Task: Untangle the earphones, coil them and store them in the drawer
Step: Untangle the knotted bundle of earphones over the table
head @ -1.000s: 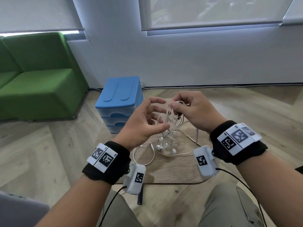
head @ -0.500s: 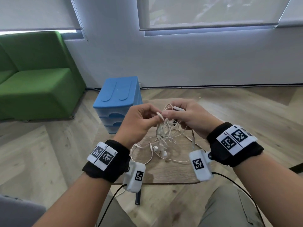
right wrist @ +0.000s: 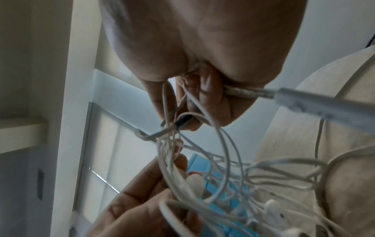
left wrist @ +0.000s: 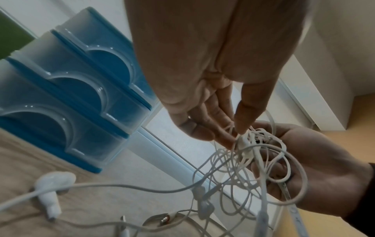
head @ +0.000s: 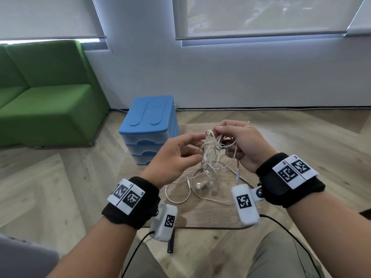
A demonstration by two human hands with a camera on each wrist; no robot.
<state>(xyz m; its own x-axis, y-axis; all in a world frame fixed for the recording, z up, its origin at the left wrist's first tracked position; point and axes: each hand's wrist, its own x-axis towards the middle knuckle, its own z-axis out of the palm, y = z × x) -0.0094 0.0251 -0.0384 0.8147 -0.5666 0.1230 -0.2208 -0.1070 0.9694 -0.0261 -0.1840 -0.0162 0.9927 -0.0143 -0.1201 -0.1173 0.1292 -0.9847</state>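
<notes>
Head view: the earphones, a limp, light white tangle, hang mid-frame over the small table; the right hand pinches the top loops, the left hand reaches in with fingers apart
Left wrist view: thumb and fingertips nip one strand; likely best taken near a plug or bud
Right wrist view: fingers curled round cords; drawer unit shut, at centre left in the head view

A small wooden table is standing on the plank floor. A blue drawer unit is resting on its far left corner; the earphones' lower loops are lying mid-table.
</notes>
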